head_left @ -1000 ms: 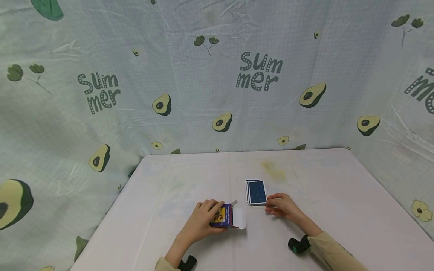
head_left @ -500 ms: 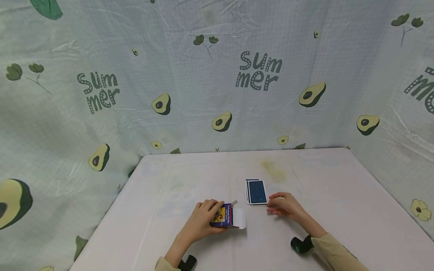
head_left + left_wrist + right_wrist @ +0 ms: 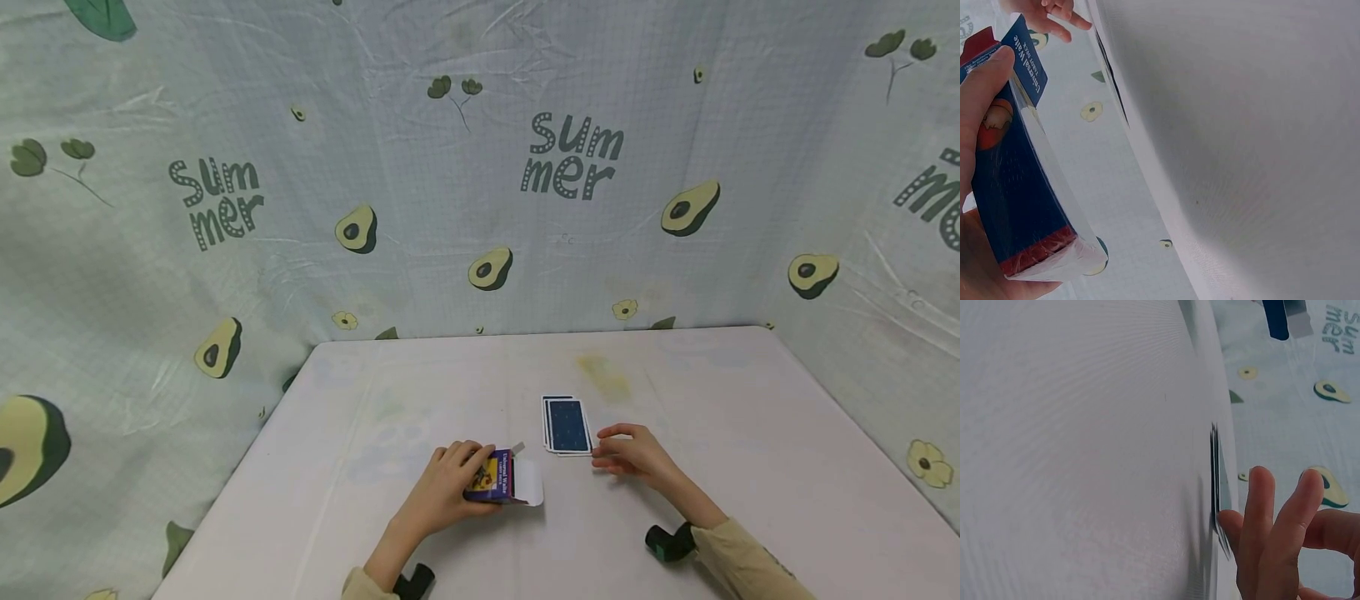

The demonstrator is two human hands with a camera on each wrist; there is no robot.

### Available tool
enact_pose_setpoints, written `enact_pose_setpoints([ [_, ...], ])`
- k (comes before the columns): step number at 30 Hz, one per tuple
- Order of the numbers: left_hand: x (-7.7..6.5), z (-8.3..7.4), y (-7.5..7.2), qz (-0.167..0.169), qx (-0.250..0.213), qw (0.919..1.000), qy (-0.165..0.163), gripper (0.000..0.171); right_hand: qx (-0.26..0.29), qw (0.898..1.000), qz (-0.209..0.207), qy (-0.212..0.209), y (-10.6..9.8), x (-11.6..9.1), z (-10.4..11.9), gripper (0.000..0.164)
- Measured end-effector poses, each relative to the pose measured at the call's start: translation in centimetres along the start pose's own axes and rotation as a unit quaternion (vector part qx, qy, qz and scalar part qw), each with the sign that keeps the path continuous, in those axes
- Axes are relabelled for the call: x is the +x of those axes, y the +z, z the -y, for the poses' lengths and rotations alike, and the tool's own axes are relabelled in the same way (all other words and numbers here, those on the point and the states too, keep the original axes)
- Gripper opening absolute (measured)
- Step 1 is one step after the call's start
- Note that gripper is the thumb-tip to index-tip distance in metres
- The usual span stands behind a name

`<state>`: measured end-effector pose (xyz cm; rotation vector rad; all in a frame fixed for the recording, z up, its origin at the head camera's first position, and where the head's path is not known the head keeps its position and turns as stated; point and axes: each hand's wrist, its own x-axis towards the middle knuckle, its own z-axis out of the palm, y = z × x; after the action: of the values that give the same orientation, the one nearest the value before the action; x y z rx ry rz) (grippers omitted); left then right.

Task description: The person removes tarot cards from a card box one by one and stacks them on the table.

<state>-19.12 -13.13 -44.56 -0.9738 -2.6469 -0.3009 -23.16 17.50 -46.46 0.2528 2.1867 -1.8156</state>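
My left hand (image 3: 448,490) grips a blue tarot card box (image 3: 489,477), thumb on one face, low over the white table. The box's white end flap (image 3: 529,483) hangs out to the right; its printed lettering shows in the left wrist view on a blue flap (image 3: 1027,59). Several dark blue-backed cards (image 3: 569,427) lie face down in a slightly uneven pile, right of the box and farther back. Close beside the pile's near right corner, my right hand (image 3: 636,457) holds nothing, fingers loosely bent. Whether a fingertip (image 3: 1230,520) touches the cards (image 3: 1215,478), I cannot tell.
The white table (image 3: 420,392) carries a yellowish stain (image 3: 606,377) behind the cards. A pale cloth with avocado prints (image 3: 420,167) rises along the table's back and sides. Black wrist devices (image 3: 670,542) sit below each hand.
My right hand has drawn back slightly to the right from the card pile's corner. The left hand and the box stay in place.
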Motion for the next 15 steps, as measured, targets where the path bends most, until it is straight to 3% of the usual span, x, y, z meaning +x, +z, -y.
enact_pose_setpoints([
  [10,0.01,0.08,0.13,-0.001,-0.004,1.0,-0.001,0.075,-0.015,1.0,-0.011,-0.002,-0.05,-0.33,-0.26,0.035],
  [15,0.08,0.1,0.09,-0.002,-0.002,1.0,0.001,0.075,-0.022,0.999,0.011,-0.028,0.03,-0.7,-0.43,0.035],
])
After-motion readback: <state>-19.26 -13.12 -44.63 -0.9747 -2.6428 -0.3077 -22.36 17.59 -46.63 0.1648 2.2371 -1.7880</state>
